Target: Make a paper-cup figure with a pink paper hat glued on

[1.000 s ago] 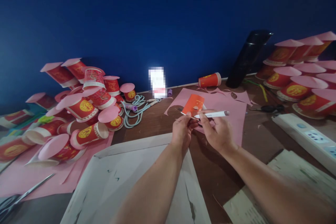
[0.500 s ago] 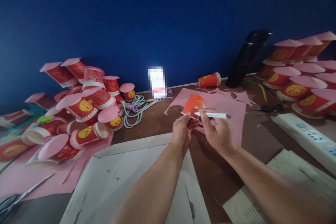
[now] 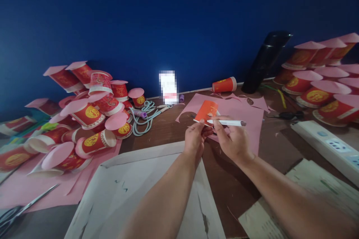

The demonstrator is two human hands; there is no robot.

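Note:
My left hand [image 3: 194, 137] is closed, its fingers and thumb pinching the lower edge of an orange paper cup [image 3: 206, 110] with a small gold print. The cup looks flattened or cut; I cannot tell which. Close on its right, my right hand [image 3: 234, 140] grips a white marker pen [image 3: 230, 123] lying almost level. The pen's tip points left, near the cup's lower right edge; whether it touches is too small to tell. Below and behind the cup lies a cut sheet of pink paper [image 3: 246, 129].
Red cups with pink paper discs [image 3: 92, 114] crowd the left; more cups [image 3: 316, 93] stand right. A white box lid [image 3: 134, 190], scissors [image 3: 36, 198], a coiled cable [image 3: 137, 130], stacked orange cups [image 3: 224, 84], a black flask [image 3: 265, 63] and a power strip [image 3: 328, 149] are around.
The marker pen has tilted a little in my right hand, its back end lower than a second ago. My left hand and the cup have stayed in place.

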